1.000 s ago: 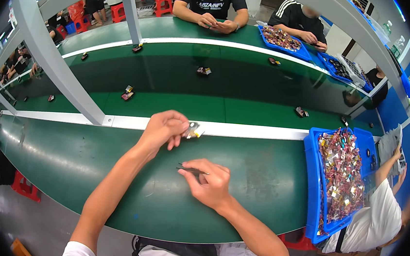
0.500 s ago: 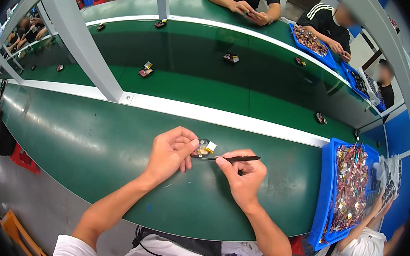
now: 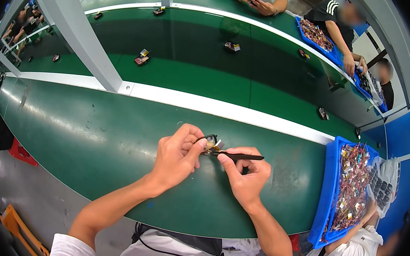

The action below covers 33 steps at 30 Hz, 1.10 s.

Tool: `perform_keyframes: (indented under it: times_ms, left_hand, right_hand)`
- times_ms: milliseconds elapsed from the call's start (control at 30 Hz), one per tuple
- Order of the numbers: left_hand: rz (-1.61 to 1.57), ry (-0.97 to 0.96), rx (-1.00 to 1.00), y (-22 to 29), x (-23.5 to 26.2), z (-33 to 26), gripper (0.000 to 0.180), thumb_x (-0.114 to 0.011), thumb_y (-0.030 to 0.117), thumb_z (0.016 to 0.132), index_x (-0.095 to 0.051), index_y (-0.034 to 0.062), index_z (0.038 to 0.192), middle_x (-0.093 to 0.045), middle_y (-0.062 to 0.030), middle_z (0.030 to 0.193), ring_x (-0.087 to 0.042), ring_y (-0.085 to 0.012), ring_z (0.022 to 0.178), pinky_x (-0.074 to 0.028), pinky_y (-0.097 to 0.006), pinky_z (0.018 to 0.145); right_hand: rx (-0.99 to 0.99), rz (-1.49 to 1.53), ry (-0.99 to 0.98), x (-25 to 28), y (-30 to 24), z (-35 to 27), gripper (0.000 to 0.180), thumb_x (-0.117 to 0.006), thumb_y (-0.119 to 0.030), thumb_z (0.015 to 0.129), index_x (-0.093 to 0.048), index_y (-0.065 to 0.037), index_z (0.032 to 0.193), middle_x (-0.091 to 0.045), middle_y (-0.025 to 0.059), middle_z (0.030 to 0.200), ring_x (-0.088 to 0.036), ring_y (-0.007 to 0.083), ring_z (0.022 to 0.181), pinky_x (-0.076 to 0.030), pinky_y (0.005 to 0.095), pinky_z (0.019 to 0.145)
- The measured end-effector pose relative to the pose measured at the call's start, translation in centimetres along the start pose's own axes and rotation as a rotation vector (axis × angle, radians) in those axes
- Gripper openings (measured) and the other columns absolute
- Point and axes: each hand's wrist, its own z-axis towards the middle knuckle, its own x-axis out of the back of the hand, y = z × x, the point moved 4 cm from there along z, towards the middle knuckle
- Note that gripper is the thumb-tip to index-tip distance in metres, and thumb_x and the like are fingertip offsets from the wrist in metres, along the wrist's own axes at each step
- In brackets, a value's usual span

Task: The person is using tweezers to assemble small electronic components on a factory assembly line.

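The left forearm comes in from the lower left and slants up toward the middle of the green bench (image 3: 92,137), wrist nearly straight. The left hand (image 3: 175,157) is curled, knuckles up, its fingers and thumb pinched closed around a small electronic part (image 3: 212,144) of gold and black, with a thin dark wire looping over its top. The part sits just above the bench surface, near the middle of the scene, between the two hands.

Just right of it, black tweezers (image 3: 239,156) lie almost level, tips pointing left and touching the part. The right hand (image 3: 244,175) grips them: thumb and forefinger closed on the shaft, the other fingers folded into the palm. The right forearm runs down and right to the lower edge, elbow bent, so both arms form a narrow V meeting at the part.

Beyond the hands, a white strip (image 3: 226,111) runs across the bench, and farther off a darker green belt (image 3: 197,44) carries several small parts spaced well apart. A grey post (image 3: 81,34) rises at the far left.

At the right edge of the bench stands a blue tray (image 3: 324,197) heaped with similar small parts. Other people sit at the far side and at the right.
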Motion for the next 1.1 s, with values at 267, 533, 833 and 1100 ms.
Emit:
perform_keyframes:
  times_ms: [267, 533, 833, 1100]
  left_hand:
    - [0.068, -0.032, -0.036, 0.2, -0.2, -0.3, 0.013, -0.064, 0.004, 0.100, -0.058, -0.0062, 0.106, -0.071, -0.0099, 0.081, -0.064, -0.0100, 0.056, -0.048, -0.023, 0.046]
    - [0.104, -0.032, -0.159, 0.3, -0.3, -0.3, 0.013, -0.065, 0.002, 0.099, -0.060, -0.0059, 0.109, -0.072, -0.0101, 0.082, -0.065, -0.0104, 0.059, -0.050, -0.023, 0.048]
    - [0.077, 0.048, -0.146, 0.2, -0.6, -0.4, 0.010, -0.065, 0.002, 0.099, -0.060, -0.0035, 0.106, -0.071, -0.0091, 0.078, -0.063, -0.0093, 0.057, -0.050, -0.024, 0.049]
    - [0.061, 0.041, -0.043, -0.2, -0.4, -0.1, 0.010, -0.064, 0.002, 0.099, -0.061, -0.0061, 0.104, -0.071, -0.0097, 0.077, -0.063, -0.0098, 0.055, -0.049, -0.024, 0.047]
  right_hand:
    - [0.031, -0.018, -0.031, -0.1, -0.2, 0.2, 0.015, -0.086, 0.000, 0.081, -0.075, -0.001, 0.092, -0.066, -0.0023, 0.068, -0.038, -0.0014, 0.047, -0.025, 0.0206, 0.044]
    - [-0.345, 0.369, -0.080, 0.0, 0.8, 0.7, 0.011, -0.078, 0.004, 0.088, -0.070, 0.003, 0.097, -0.067, -0.0006, 0.076, -0.044, -0.0023, 0.058, -0.030, 0.0172, 0.049]
    - [-0.313, 0.338, -0.032, 0.3, 1.0, 0.5, 0.012, -0.079, 0.003, 0.087, -0.070, 0.003, 0.096, -0.063, -0.0036, 0.071, -0.041, -0.0023, 0.054, -0.028, 0.0180, 0.047]
    - [0.027, -0.004, -0.012, 0.2, -0.3, 0.1, 0.017, -0.086, 0.000, 0.080, -0.075, -0.001, 0.093, -0.061, -0.0045, 0.063, -0.038, -0.0011, 0.046, -0.024, 0.0209, 0.043]
